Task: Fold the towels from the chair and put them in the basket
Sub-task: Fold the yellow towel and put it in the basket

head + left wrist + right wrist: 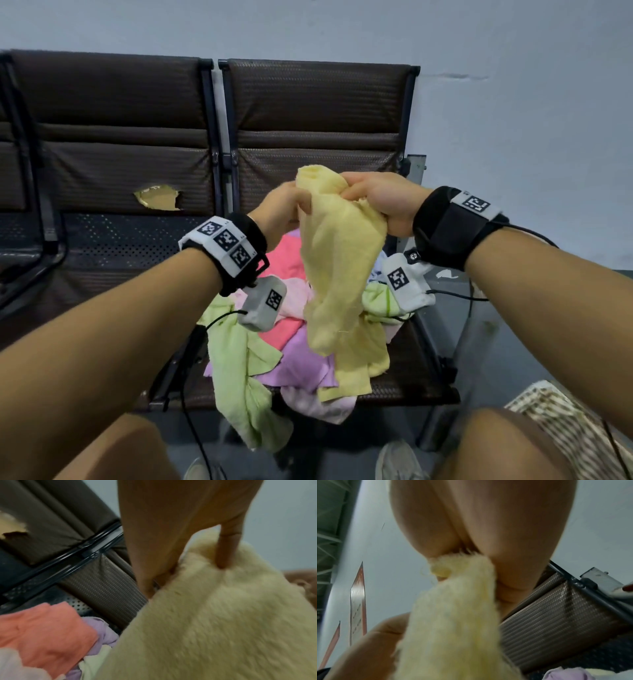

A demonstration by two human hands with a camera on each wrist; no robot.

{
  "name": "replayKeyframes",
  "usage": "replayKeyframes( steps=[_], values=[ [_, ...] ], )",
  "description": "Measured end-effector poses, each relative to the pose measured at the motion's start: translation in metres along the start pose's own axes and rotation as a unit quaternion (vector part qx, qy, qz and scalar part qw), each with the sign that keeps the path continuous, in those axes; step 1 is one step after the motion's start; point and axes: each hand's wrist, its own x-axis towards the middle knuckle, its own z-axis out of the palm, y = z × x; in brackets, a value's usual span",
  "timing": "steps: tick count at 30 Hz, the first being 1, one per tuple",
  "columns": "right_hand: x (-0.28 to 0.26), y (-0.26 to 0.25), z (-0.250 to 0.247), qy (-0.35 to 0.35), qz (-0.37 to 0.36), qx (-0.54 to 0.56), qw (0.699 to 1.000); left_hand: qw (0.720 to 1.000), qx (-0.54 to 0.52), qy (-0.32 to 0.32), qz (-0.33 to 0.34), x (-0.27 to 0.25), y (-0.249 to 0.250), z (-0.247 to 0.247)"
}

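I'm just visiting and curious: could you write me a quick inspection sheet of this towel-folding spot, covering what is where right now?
Surface: dark perforated metal chair seat in a row of brown padded chairs; the neighbouring backrest has a torn hole.
Job's things: pale yellow terry towel lifted above a heap of green, pink, coral and lilac towels; woven striped basket on the floor at lower right.
Clutter: nothing seen.
Grips: left hand and right hand both grip the yellow towel's bunched top, close together.
Cables: thin black wires hang from the wrist cameras.
Surroundings: plain grey wall; the person's knees and shoes at the bottom.
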Motion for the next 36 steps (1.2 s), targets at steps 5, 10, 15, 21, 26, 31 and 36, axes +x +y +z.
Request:
replayKeyframes(
  steps=[5, 10, 15, 21, 26, 31, 36],
  values=[
    [0.006, 0.002, -0.021, 0.007, -0.014, -0.083, 0.996, 0.999, -0.012, -0.031, -0.001, 0.008, 0.001, -0.011],
    [0.023, 0.003, -0.053, 0.102, 0.023, -0.356, 0.929, 0.974, 0.176, 0.092, 0.107, 0.033, 0.002, -0.014],
    [0.045, 0.001, -0.048, 0.284, -0.103, -0.317, 0.899, 0.95, 0.172, 0.193, 0.172, 0.056, 0.02, -0.017],
    [0.051, 0.007, -0.04, 0.269, -0.199, -0.336, 0.88, 0.965, 0.059, 0.174, 0.188, 0.052, 0.019, -0.033],
    [0.036, 0.066, -0.027, 0.077, -0.087, -0.388, 0.914, 0.989, 0.073, 0.123, 0.035, 0.021, -0.06, -0.04],
    [0.015, 0.144, -0.003, -0.103, 0.096, -0.377, 0.915, 0.967, 0.141, -0.087, -0.195, -0.023, -0.132, -0.04],
    [0.003, 0.192, 0.008, -0.18, 0.235, -0.209, 0.932, 0.911, 0.207, -0.188, -0.302, -0.038, -0.154, -0.043]
  ],
)
